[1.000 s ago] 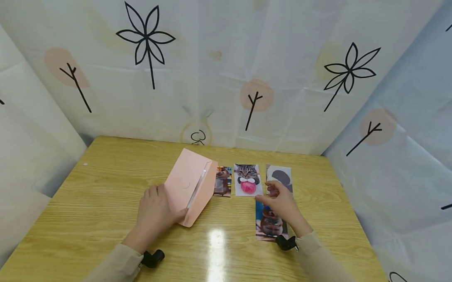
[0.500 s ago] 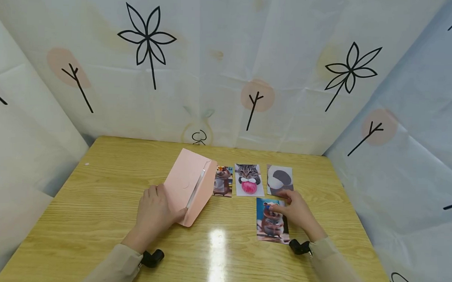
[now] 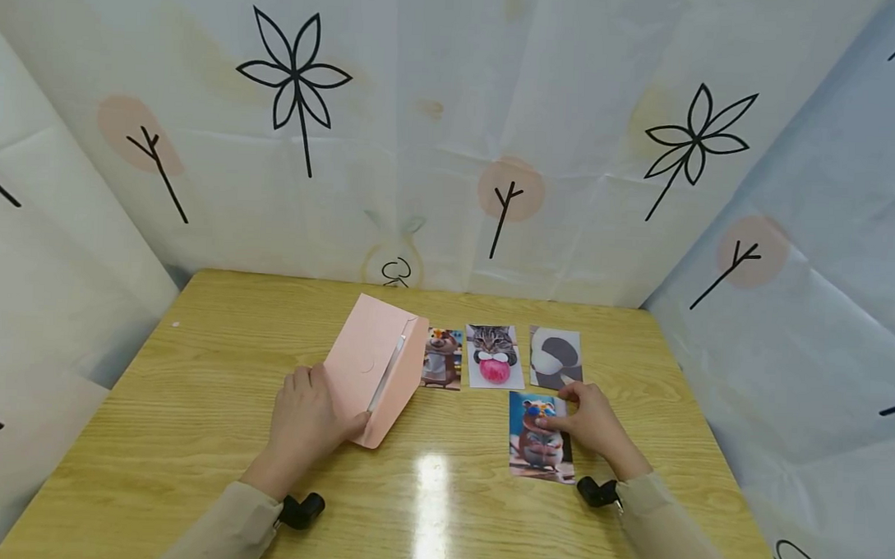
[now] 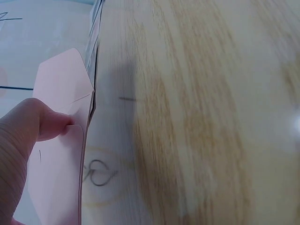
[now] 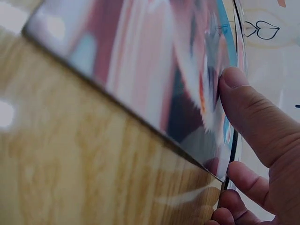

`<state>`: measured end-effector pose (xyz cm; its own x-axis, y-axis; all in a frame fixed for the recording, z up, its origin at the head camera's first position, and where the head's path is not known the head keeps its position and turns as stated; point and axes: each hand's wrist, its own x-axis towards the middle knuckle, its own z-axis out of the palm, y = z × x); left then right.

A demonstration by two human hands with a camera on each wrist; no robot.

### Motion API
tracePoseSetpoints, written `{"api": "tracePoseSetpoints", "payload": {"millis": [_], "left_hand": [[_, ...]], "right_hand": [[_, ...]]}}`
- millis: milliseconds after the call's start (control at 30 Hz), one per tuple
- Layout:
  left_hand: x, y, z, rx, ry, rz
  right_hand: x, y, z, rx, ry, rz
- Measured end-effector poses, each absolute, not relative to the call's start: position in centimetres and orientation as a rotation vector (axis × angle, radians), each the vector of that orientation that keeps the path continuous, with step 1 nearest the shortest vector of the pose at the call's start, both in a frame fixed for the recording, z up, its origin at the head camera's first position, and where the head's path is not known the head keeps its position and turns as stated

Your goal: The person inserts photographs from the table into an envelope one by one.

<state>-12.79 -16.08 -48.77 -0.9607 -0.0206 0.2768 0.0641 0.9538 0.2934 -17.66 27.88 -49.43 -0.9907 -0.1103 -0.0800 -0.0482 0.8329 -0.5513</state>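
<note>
My left hand [image 3: 305, 410] grips a pale pink envelope [image 3: 364, 351], its flap open and a white edge showing inside. In the left wrist view the thumb [image 4: 49, 122] presses on the envelope near the fold. My right hand [image 3: 598, 425] pinches a picture card [image 3: 537, 455] of a furry animal in coloured glasses on blue, thumb on its face and fingers at its right edge. Behind lie a cat card with a pink ball [image 3: 494, 359], a grey and white card [image 3: 556, 357], and a brown animal card [image 3: 442, 361] partly hidden by the envelope.
Everything lies on a wood-grain table [image 3: 190, 435] with a glare spot near the front middle. A white printed cloth [image 3: 422, 147] rises behind the table and along both sides. A tiny white scrap [image 3: 175, 324] sits at the back left.
My right hand has moved back from over the grey and white card to the right edge of the blue-backed card and taken hold there. The left hand and envelope stay nearly still.
</note>
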Motion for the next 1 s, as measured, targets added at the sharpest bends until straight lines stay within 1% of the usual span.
{"api": "tracePoseSetpoints", "payload": {"millis": [300, 500, 833, 1000], "left_hand": [[-12.83, -16.03, -48.66, -0.04, -2.823, -0.447], [-12.73, -15.99, -48.86, -0.047, -2.817, -0.45], [-12.59, -15.94, -48.63, -0.032, -2.828, -0.452], [-12.59, -15.97, -48.53, -0.04, -2.818, -0.452]], "right_hand": [[-17.67, 27.88, -49.14, -0.142, 2.908, -0.819], [-17.73, 27.66, -49.17, -0.106, 2.887, -0.804], [-17.43, 27.14, -49.2, -0.043, 2.81, -0.894], [-17.14, 27.08, -48.54, -0.087, 2.8, -0.96]]}}
